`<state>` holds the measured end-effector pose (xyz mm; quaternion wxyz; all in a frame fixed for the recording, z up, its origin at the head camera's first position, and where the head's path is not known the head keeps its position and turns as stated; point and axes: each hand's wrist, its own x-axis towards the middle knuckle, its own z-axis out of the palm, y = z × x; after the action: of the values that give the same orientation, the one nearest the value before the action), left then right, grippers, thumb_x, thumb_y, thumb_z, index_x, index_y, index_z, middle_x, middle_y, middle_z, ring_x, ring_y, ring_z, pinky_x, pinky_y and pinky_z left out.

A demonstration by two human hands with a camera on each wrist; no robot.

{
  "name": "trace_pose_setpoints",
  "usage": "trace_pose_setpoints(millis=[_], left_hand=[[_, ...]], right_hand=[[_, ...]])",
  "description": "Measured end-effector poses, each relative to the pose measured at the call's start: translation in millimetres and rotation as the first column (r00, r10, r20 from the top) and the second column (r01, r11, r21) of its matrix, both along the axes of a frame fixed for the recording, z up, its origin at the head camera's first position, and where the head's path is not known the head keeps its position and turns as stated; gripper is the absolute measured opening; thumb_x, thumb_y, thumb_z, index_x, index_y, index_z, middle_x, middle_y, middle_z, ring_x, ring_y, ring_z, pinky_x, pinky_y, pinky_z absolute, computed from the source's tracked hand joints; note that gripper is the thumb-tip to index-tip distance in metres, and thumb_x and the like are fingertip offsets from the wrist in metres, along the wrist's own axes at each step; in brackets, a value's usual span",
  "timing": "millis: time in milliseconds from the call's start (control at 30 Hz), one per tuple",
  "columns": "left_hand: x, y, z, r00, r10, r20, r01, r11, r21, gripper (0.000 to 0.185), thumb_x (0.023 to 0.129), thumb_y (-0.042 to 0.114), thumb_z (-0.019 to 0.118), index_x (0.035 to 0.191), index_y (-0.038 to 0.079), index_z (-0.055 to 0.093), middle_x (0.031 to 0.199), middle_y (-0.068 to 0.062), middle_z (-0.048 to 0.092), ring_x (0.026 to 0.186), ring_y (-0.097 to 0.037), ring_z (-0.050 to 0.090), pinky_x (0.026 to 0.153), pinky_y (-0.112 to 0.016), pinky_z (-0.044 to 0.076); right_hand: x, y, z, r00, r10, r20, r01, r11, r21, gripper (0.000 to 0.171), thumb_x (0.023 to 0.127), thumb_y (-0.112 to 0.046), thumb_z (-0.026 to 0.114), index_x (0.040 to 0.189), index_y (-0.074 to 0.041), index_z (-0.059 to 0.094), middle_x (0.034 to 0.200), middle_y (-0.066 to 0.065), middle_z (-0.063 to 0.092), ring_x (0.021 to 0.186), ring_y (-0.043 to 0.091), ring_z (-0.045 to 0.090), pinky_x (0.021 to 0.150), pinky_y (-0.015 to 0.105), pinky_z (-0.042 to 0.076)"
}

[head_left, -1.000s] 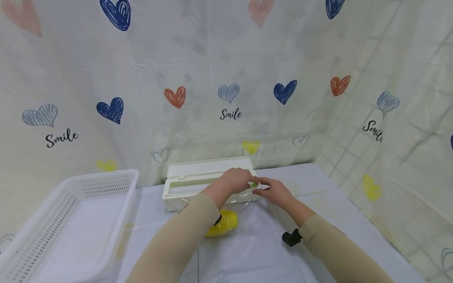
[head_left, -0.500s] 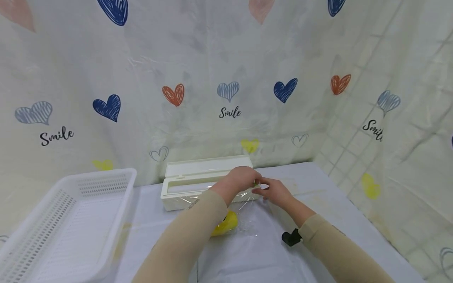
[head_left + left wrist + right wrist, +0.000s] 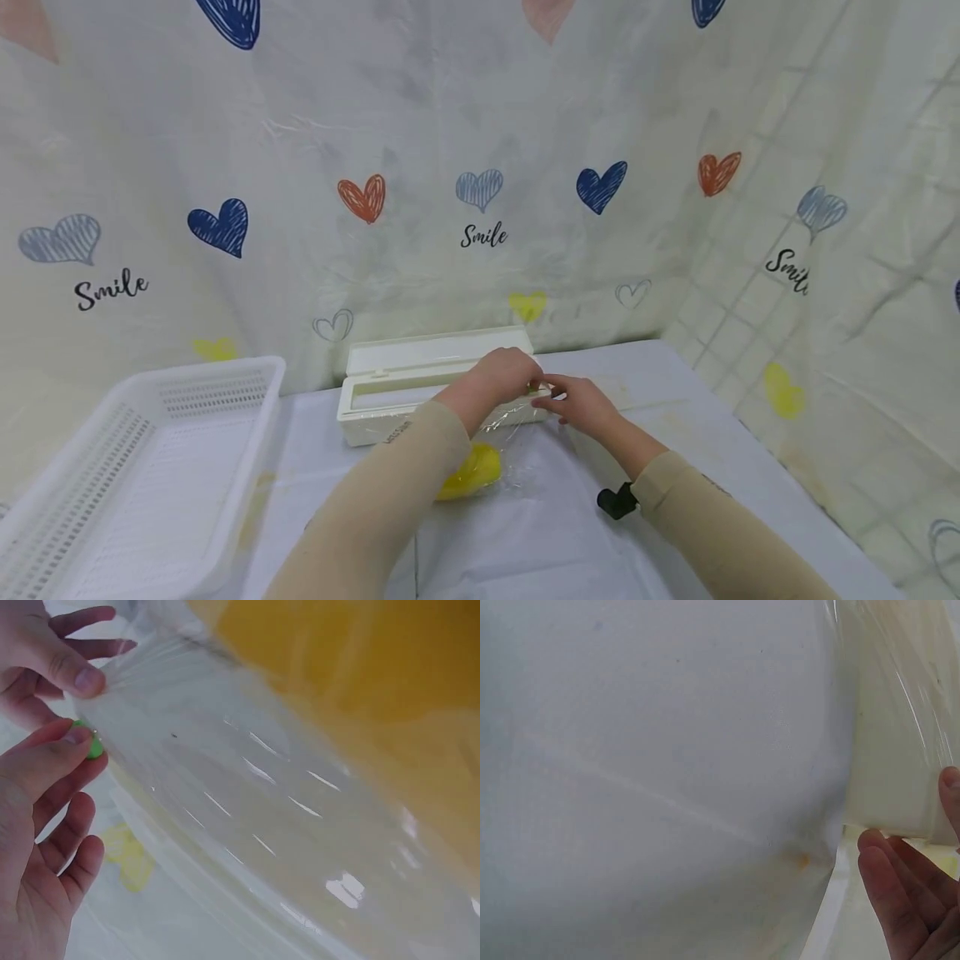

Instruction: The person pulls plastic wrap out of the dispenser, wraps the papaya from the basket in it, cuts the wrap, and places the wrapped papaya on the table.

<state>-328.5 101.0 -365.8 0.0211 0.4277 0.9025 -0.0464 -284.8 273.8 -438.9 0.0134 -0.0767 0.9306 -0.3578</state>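
A long white cling film box (image 3: 363, 429) stands at the back of the table, lid up. At its right end, my left hand (image 3: 498, 377) pinches a small green slide cutter (image 3: 96, 747) between thumb and fingers. Right beside it, my right hand (image 3: 583, 406) pinches the clear cling film (image 3: 247, 780) at the box's corner, its thumb on top; creases fan out from there. The film drapes from the box front over a yellow rounded object (image 3: 476, 473). My left forearm hides part of this object.
A white perforated plastic basket (image 3: 272, 396) stands at the left of the table. White cloth (image 3: 525, 550) covers the tabletop. Behind the box hangs a curtain (image 3: 420, 108) with hearts, and another side closes off the right.
My left hand shifts slightly right towards the box's end, then a little back left, with the green slide cutter. The right hand stays at the corner. The head view shifts slightly.
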Motion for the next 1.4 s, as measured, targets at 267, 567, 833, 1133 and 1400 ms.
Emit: trace_pose_setpoints(millis=[267,567,833,1133,1400], left_hand=[[1.0,-7.7,5.6,1.0,-0.006,0.011,0.006,1.0,-0.021,0.016,0.093,0.017,0.07,0.106,0.026,0.075,0.1,0.014,0.07,0.094,-0.01,0.062,0.086,-0.027,0.05],[-3.9,-37.2,11.5,0.999,0.018,0.047,-0.016,0.999,-0.039,0.013,0.093,0.018,0.07,0.102,0.024,0.076,0.101,0.011,0.069,0.093,-0.014,0.061,0.087,-0.03,0.049],[-6.1,-65.9,-0.4,0.998,0.024,0.055,-0.024,1.0,0.002,0.011,0.093,0.018,0.07,0.098,0.026,0.076,0.091,0.013,0.067,0.085,-0.013,0.057,0.083,-0.03,0.049],[-3.5,-104.1,0.2,0.997,0.047,0.056,-0.048,0.999,0.02,0.009,0.093,0.02,0.07,0.099,0.023,0.076,0.086,0.012,0.065,0.081,-0.012,0.056,0.08,-0.03,0.049],[5.4,-128.1,2.7,0.993,0.084,0.081,-0.088,0.995,0.047,0.009,0.093,0.015,0.07,0.097,0.02,0.076,0.086,0.01,0.067,0.079,-0.012,0.057,0.079,-0.032,0.05]], right_hand=[[2.2,-3.7,4.2,1.0,-0.013,0.008,0.012,0.999,0.05,0.06,0.09,-0.032,0.074,0.144,-0.015,0.053,0.097,0.005,0.074,0.072,0.017,0.068,0.06,0.028,0.053],[-2.7,-6.0,9.3,0.999,-0.032,0.023,0.029,0.995,0.099,0.063,0.089,-0.031,0.074,0.147,-0.022,0.05,0.103,0.008,0.073,0.07,0.014,0.067,0.062,0.027,0.054],[-4.5,-6.5,4.4,0.998,-0.029,0.063,0.023,0.996,0.09,0.065,0.088,-0.035,0.074,0.147,-0.021,0.05,0.106,0.009,0.072,0.072,0.015,0.066,0.064,0.027,0.055],[-3.6,-3.6,5.4,0.997,-0.047,0.059,0.041,0.994,0.099,0.065,0.089,-0.033,0.074,0.148,-0.021,0.049,0.107,0.01,0.072,0.071,0.014,0.066,0.066,0.028,0.055],[-3.8,-7.5,5.3,0.996,-0.06,0.071,0.051,0.991,0.123,0.066,0.088,-0.036,0.074,0.148,-0.021,0.049,0.107,0.01,0.072,0.07,0.015,0.066,0.064,0.028,0.054]])
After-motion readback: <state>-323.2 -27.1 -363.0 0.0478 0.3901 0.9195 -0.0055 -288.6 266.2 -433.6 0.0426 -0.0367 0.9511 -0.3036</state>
